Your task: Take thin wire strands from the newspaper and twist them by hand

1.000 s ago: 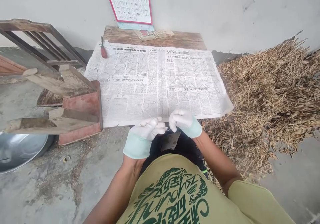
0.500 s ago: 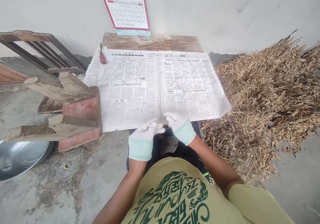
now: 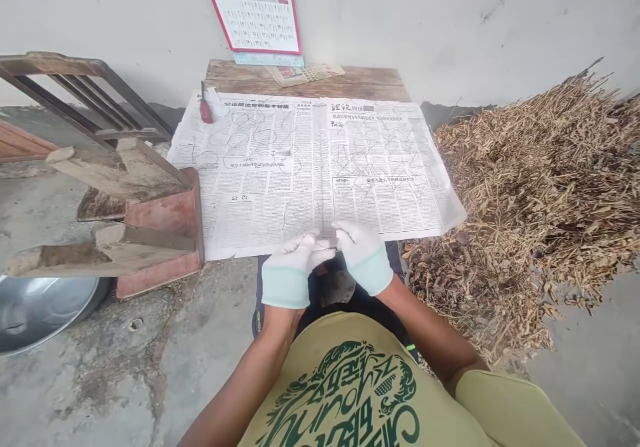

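Note:
Both my hands wear white knit gloves with mint cuffs and meet close together at the newspaper's front edge. My left hand (image 3: pixel 297 257) has its thumb and fingers pinched, turned toward the right. Just beside it my right hand (image 3: pixel 357 244) pinches with thumb and forefinger. A thin wire-like strand, hard to make out, runs between the fingertips. Under and beyond them lies a spread newspaper (image 3: pixel 260 224). Loose curled strands (image 3: pixel 263 127) lie on its left half, and bent, crossing strands (image 3: pixel 360 157) on its right half. A red-handled screwdriver (image 3: pixel 205 110) rests at the far left corner.
A wooden table (image 3: pixel 365 84) stands against the wall, with a desk calendar (image 3: pixel 257 20) at its back. On the left are an upturned wooden stool (image 3: pixel 163 217), a chair (image 3: pixel 85 87) and a metal basin (image 3: pixel 45 314). Dry stalks (image 3: pixel 540 194) are heaped on the right.
My left hand has moved slightly up and right, nearer my right hand. Both stay pinched. The view has shifted a little; the things on the newspaper look unmoved.

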The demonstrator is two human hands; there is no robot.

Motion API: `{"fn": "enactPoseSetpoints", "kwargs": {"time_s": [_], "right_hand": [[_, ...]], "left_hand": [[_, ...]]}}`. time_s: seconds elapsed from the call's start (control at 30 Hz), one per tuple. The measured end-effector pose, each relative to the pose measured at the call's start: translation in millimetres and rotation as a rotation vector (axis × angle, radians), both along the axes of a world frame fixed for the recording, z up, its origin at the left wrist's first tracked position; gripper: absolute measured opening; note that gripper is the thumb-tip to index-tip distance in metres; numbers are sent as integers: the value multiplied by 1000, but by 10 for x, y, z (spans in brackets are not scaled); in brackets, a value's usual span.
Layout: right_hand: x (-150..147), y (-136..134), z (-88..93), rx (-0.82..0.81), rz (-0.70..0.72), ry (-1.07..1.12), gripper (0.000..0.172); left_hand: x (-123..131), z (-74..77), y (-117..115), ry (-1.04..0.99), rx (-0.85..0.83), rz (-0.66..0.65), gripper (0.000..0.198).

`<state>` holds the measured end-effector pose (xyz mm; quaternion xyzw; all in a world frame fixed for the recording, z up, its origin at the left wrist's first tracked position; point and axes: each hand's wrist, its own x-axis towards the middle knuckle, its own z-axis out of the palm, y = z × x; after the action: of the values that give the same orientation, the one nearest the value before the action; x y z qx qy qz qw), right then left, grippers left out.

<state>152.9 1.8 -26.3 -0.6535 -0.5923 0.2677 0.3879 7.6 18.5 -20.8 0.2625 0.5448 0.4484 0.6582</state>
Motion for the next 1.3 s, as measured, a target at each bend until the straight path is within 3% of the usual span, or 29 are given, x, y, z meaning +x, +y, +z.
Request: {"fn": "enactPoseSetpoints", "kwargs": {"time_s": [0.07, 0.2, 0.47, 0.63, 0.8, 0.97, 1.13, 1.3], "right_hand": [[-8, -11, 14, 15, 29, -20, 32], [47, 27, 37, -42, 180, -127, 31], [128, 104, -21, -112, 448, -383, 16], [107, 90, -84, -115, 491, -508, 14], [79, 79, -102, -105, 476, -562, 17], [117, 45, -122, -123, 397, -181, 28], [184, -78, -165, -226, 289, 451, 39], [34, -185, -218, -173, 247, 1045, 41]], "left_hand": [[16, -20, 8, -32, -3, -25, 48], [18, -65, 42, -11, 23, -226, 51], [15, -66, 82, 880, 210, -498, 34], [-11, -138, 77, 1161, 313, -602, 36], [-13, -147, 44, 1313, 425, -718, 42], [-11, -117, 10, 1318, 390, -648, 35], [-101, -43, 24, 883, 252, -636, 37], [-171, 115, -42, 614, 266, -611, 35]]}}
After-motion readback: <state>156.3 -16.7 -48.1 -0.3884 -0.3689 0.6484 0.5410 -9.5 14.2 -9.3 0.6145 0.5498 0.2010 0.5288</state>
